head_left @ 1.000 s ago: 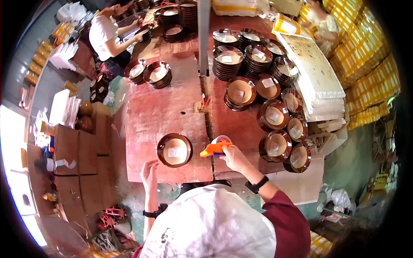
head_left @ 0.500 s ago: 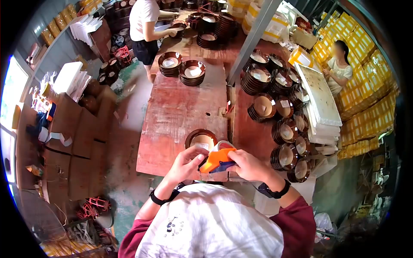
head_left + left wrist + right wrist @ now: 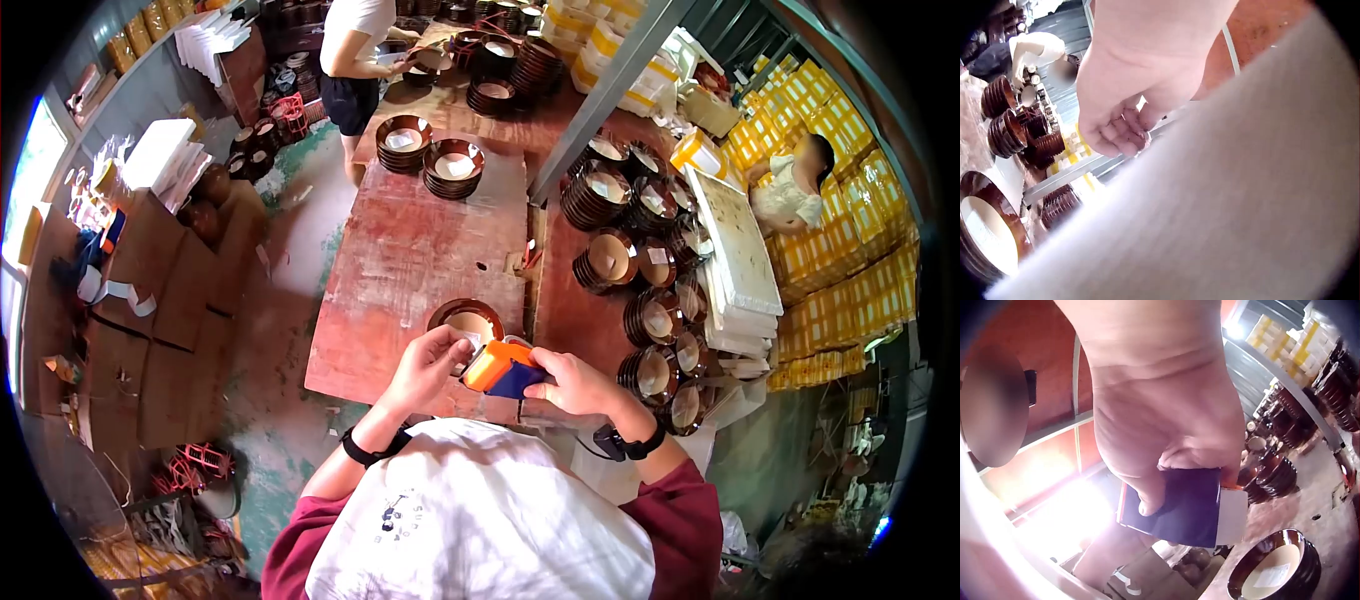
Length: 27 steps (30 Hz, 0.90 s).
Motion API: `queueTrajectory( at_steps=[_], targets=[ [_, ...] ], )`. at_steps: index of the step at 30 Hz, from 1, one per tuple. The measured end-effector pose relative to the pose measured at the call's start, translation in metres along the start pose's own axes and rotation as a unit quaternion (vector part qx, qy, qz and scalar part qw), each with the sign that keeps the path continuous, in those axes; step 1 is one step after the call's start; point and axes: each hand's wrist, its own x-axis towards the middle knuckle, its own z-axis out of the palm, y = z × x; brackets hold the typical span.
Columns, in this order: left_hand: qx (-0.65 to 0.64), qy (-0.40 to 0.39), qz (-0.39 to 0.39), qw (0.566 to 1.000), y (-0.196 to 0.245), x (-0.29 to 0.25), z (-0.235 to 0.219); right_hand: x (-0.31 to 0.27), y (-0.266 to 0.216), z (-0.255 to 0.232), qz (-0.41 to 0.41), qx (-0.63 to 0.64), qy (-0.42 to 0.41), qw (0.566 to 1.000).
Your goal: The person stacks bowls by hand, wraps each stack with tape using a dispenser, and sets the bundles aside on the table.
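My right hand grips an orange and dark blue tape dispenser in front of my body. In the right wrist view, its thumb lies along the dispenser's dark blue side. My left hand is raised beside the dispenser's left end, with curled fingers and thumb close to its front edge. I cannot tell whether it pinches a strip of tape. Just beyond both hands, a brown, glossy bowl with a cream inside stands on the red table, partly hidden by them. A pale label lies inside the bowl.
Stacks of like bowls fill the table's right side, beside piled white foam boards. Two more stacks stand farther back. A grey post rises by the table. One person handles bowls at the back; another is at the right.
My left hand has come from the table's front edge to the dispenser. The dispenser was lifted toward my body and has turned, showing more of its blue side. The head view has shifted.
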Motion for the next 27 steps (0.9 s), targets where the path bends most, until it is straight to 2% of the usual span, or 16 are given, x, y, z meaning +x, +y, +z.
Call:
queueTrajectory(
  at_steps=[4,6,10,13,19,22,24,27],
  targets=[
    [0.042,-0.010,-0.004,0.999,-0.004,0.004,0.005,-0.004,0.013,-0.006,-0.006,-0.004,-0.008,1.000],
    [0.119,0.012,0.019,0.993,-0.005,0.007,0.007,-0.005,0.016,-0.009,0.015,-0.007,-0.024,1.000],
    [0.262,0.045,0.056,0.962,0.008,0.006,0.015,-0.007,0.024,-0.010,0.005,0.001,-0.016,1.000],
    [0.252,0.060,0.032,0.965,0.008,0.003,0.022,-0.009,0.027,-0.011,-0.001,0.002,-0.008,1.000],
    [0.188,0.086,0.179,0.962,-0.018,0.013,0.016,-0.005,0.025,-0.007,0.009,0.029,-0.025,0.999],
    [0.101,0.067,0.065,0.991,-0.016,0.011,0.012,-0.003,0.027,-0.004,0.004,0.030,-0.023,0.999],
    [0.111,0.055,0.068,0.990,-0.017,0.012,0.009,-0.003,0.024,-0.005,0.020,0.028,-0.034,0.999],
    [0.131,0.045,0.066,0.988,-0.015,0.011,0.008,-0.003,0.031,0.001,-0.002,0.044,-0.014,0.999]
  ],
)
